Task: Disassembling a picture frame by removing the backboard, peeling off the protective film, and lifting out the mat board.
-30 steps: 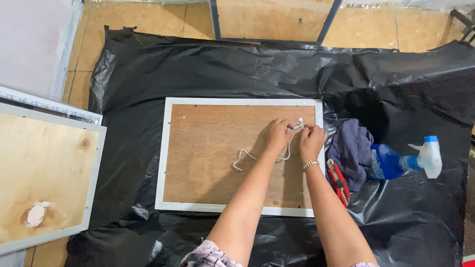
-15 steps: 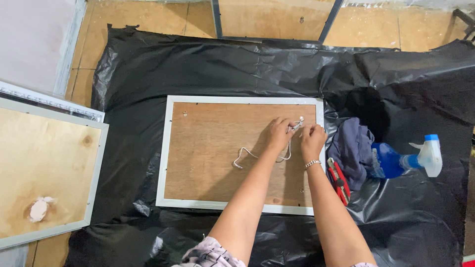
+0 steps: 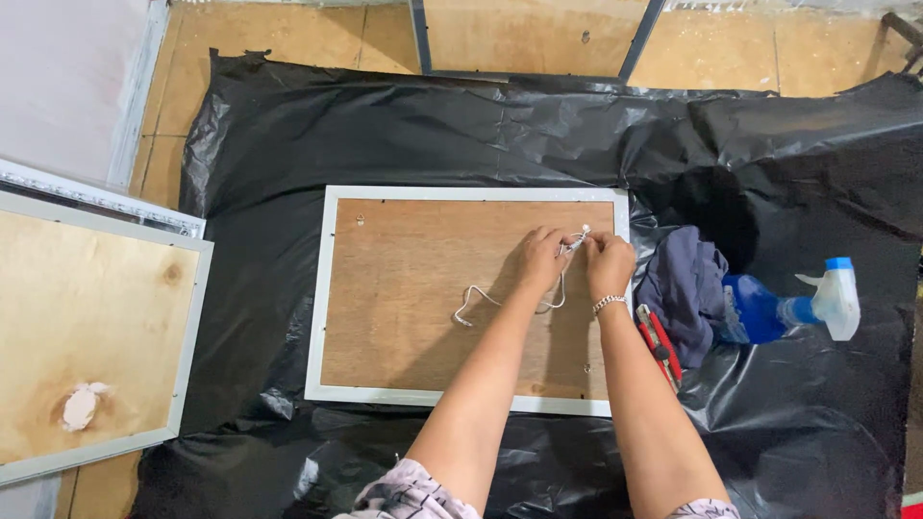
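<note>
A white-framed picture frame (image 3: 331, 288) lies face down on black plastic sheeting, its brown wooden backing (image 3: 413, 288) up. A white cord (image 3: 481, 300) curls loosely across the backing and runs up to the frame's upper right corner. My left hand (image 3: 541, 257) and my right hand (image 3: 609, 263) meet at that corner, both pinching the cord's end close to a small fitting. A bracelet circles my right wrist.
A crumpled grey-blue cloth (image 3: 685, 288), red-handled pliers (image 3: 660, 344) and a blue spray bottle (image 3: 788, 308) lie right of the frame. A second face-down frame (image 3: 87, 336) sits at the left. Black sheeting (image 3: 433, 125) covers the tan tiled floor.
Both hands stay at the frame's upper right corner with the cord. The view has shifted only slightly.
</note>
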